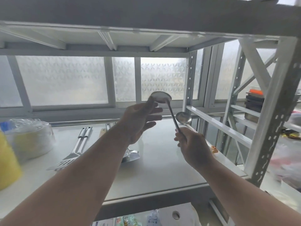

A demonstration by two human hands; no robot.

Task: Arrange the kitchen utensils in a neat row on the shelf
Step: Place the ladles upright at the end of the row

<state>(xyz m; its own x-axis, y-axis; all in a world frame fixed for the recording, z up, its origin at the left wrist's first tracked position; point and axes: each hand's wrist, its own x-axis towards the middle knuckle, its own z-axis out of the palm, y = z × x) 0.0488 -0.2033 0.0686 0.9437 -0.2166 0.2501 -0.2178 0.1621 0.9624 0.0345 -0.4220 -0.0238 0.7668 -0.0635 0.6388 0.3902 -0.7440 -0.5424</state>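
My right hand (193, 147) grips the handle of a steel ladle (161, 97) and holds it upright above the shelf (159, 167), bowl uppermost. My left hand (141, 121) is raised beside it. Its fingers are spread and fairly straight, and one fingertip touches the left rim of the ladle's bowl. A second ladle (184, 119) lies on the shelf behind my right hand, and its orange handle end (214, 150) shows at the right edge. A slotted spatula (71, 154) lies at the left. A flat turner (131, 156) is partly hidden under my left forearm.
A wrapped stack of plates (31, 137) and a yellow container (7, 162) stand at the shelf's left end. A wooden handle (102, 132) lies near the back. White uprights and braces (267, 128) close off the right side. Another shelf board (146, 35) hangs overhead.
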